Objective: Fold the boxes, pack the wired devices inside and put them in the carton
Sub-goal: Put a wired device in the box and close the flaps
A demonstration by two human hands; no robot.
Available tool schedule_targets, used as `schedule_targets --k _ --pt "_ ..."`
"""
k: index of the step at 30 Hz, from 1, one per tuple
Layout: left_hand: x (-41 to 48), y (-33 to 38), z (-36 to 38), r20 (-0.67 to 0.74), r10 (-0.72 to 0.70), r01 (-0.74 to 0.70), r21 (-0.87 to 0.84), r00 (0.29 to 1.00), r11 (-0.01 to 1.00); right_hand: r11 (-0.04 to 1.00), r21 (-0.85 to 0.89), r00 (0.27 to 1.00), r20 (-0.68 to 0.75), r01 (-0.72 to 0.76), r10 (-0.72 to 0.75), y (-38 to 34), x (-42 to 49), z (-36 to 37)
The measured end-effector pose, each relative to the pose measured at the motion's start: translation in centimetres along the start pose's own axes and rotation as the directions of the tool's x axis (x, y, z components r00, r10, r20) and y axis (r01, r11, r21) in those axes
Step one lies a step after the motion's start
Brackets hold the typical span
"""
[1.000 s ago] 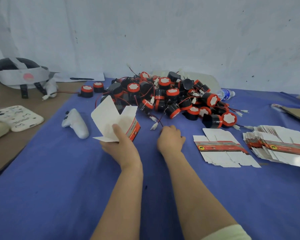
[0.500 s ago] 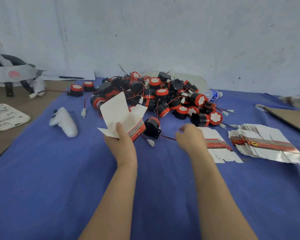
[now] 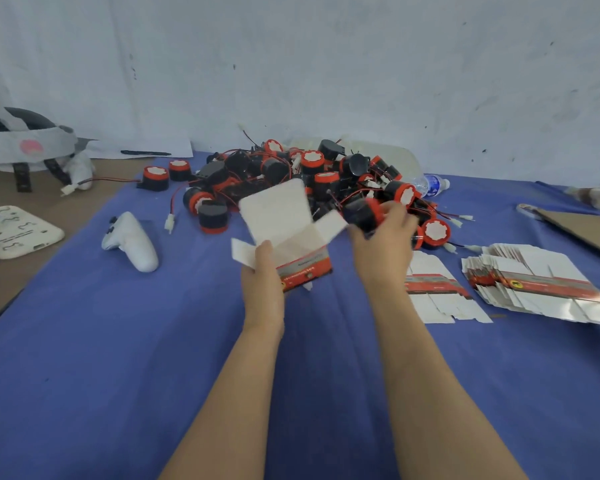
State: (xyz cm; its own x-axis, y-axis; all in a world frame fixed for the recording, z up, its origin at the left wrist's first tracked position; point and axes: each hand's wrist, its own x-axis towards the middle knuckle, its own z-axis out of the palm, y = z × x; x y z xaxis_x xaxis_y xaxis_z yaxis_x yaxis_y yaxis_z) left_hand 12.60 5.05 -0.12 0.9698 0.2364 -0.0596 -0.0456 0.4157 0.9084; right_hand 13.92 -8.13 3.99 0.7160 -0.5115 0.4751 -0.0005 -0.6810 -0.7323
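Observation:
My left hand (image 3: 262, 271) grips a small folded box (image 3: 293, 237), white inside with a red and grey printed side, its top flaps standing open. My right hand (image 3: 383, 237) holds a black wired device with a red rim (image 3: 362, 211) just to the right of the box's open top. Behind both lies a heap of black and red wired devices (image 3: 309, 174) with red wires and white plugs on the blue cloth (image 3: 118, 358). Flat unfolded boxes lie at the right, one (image 3: 437, 292) near my right wrist and a stack (image 3: 541, 285) beyond it.
A white game controller (image 3: 129, 240) lies left of the box. A white moulded tray (image 3: 11, 232) and a headset (image 3: 21, 143) sit at the far left. A water bottle (image 3: 430, 184) lies behind the heap. Brown cardboard (image 3: 586, 230) shows at the right edge.
My right hand pulled a device out of the heap by its wire, then picked it up and raised it beside the box. My left hand turned the box's opening upward.

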Motion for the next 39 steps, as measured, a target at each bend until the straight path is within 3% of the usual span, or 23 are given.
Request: schedule_targets --k 3,5,7,10,13,17,19,22,24,27,31,36,37,39 --pt "-0.5 -1.1 0.9 0.148 -0.034 -0.013 0.304 0.988 0.953 0.971 0.193 0.969 -0.226 0.140 -0.095 -0.2 0.3 -2.5" --pt "-0.8 -1.6 1.0 0.169 0.082 -0.162 0.540 0.982 0.826 0.926 0.302 0.956 -0.250 0.225 -0.151 -0.9 -0.3 -3.6" --pt "-0.8 -1.7 0.7 0.147 0.151 -0.210 0.616 0.977 0.759 0.905 0.316 0.952 -0.207 0.285 -0.227 -1.4 -1.7 -3.7" --pt "-0.5 -1.7 0.7 0.093 0.205 -0.216 0.648 0.974 0.730 0.918 0.229 0.942 0.013 0.324 -0.335 -1.0 -4.4 -1.9" --pt "-0.7 -1.4 0.7 0.045 0.261 -0.224 0.662 0.964 0.716 0.938 0.081 0.912 0.219 0.336 -0.346 -0.3 -5.9 -0.6" --pt "-1.0 -1.1 0.8 -0.013 0.234 -0.165 0.670 0.972 0.724 0.906 -0.069 0.882 0.271 0.418 -0.386 0.0 -5.6 -0.3" --pt "-1.0 -1.0 0.8 -0.040 0.217 -0.139 0.653 0.975 0.745 0.928 -0.019 0.879 0.328 0.371 -0.345 0.4 -5.5 -0.2" --pt "-0.6 -0.9 0.4 -0.050 0.176 -0.099 0.659 0.983 0.745 0.968 0.194 0.874 0.429 0.157 -0.228 0.8 -5.5 -0.3" --pt "-0.3 -0.9 0.0 -0.029 0.173 -0.106 0.686 0.985 0.720 0.972 0.211 0.894 0.410 0.099 -0.180 0.9 -5.5 0.0" --pt "-0.2 -0.9 -0.2 0.008 0.150 -0.117 0.665 0.989 0.738 0.983 0.028 0.925 0.334 0.182 -0.181 0.7 -5.8 0.8" --pt "-0.3 -0.7 0.2 0.060 0.106 -0.121 0.586 0.993 0.801 0.964 -0.117 0.898 0.406 0.237 -0.171 0.6 -5.8 1.2" --pt "-0.7 -1.2 0.1 0.158 0.176 -0.236 0.701 0.972 0.673 0.941 -0.150 0.849 0.490 0.304 -0.197 0.8 -5.0 0.0" --pt "-0.8 -1.1 0.1 0.158 0.170 -0.231 0.719 0.973 0.656 0.961 -0.111 0.882 0.434 0.252 -0.181 0.9 -4.8 -0.3" --pt "-0.9 -1.0 0.2 0.212 0.143 -0.253 0.710 0.967 0.657 0.996 -0.035 0.986 0.149 0.082 -0.075 1.5 -3.8 -1.2"
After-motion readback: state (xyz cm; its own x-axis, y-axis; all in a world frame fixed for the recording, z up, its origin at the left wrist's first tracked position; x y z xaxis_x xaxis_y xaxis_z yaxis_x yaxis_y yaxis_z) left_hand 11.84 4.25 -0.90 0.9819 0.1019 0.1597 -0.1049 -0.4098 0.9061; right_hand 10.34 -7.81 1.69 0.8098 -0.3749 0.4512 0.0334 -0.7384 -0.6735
